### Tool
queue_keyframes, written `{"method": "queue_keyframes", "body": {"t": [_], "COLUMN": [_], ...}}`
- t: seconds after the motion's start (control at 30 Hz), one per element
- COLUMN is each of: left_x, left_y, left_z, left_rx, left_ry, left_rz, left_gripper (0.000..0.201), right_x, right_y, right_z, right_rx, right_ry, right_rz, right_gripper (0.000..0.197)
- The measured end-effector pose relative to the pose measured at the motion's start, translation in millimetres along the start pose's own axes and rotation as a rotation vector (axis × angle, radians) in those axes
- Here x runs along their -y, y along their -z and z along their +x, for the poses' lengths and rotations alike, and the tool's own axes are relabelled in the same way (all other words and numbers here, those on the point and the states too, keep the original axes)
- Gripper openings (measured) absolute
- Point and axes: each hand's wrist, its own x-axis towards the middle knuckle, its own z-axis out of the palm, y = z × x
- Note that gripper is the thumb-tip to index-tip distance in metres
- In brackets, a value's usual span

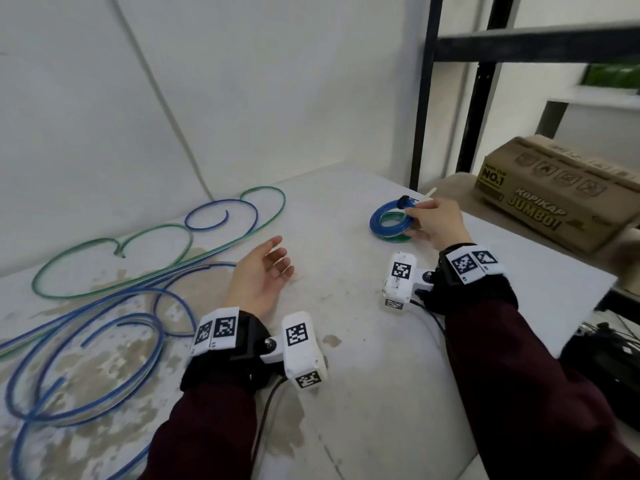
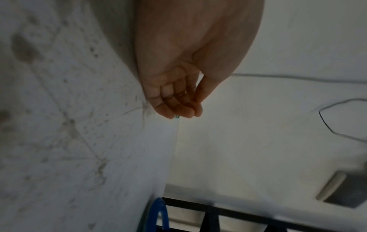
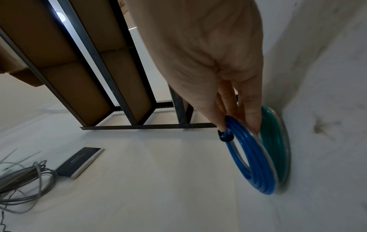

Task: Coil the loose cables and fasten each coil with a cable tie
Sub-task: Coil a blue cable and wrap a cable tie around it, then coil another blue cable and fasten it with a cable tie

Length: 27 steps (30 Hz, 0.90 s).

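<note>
The loose cables (image 1: 86,327) run off the head view's left and bottom edges; a green thing (image 1: 611,75) on the shelf is blurred; the right hand (image 1: 434,221) hides part of the blue coil (image 1: 389,216)

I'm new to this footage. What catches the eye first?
The right hand pinches a tight blue coil stacked on a green coil at the table's far right. Loose blue and green cables sprawl across the left, beside the open left hand.
</note>
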Motion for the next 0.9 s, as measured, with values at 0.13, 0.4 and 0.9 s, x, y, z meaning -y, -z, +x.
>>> {"method": "queue_keyframes", "body": {"t": [0.13,0.4,0.9], "left_x": [0.4,2.3,3.5], "left_y": [8.8,10.4,10.2], "left_z": [3.3,4.2,2.7], "left_rx": [0.023,0.047,0.052], "left_ry": [0.031,0.018,0.004], "left_rz": [-0.08,-0.07,-0.061], "left_gripper": [0.017,0.019,0.019], "right_x": [-2.9,-6.2,-14.5], "right_y": [0.7,3.4,4.4], "right_z": [-0.1,3.3,9.2], "right_rx": [-0.061,-0.026,0.013], "right_ry": [0.05,0.117,0.121], "right_rz": [-0.174,-0.263,-0.256], "right_gripper": [0.026,0.009,0.013]}}
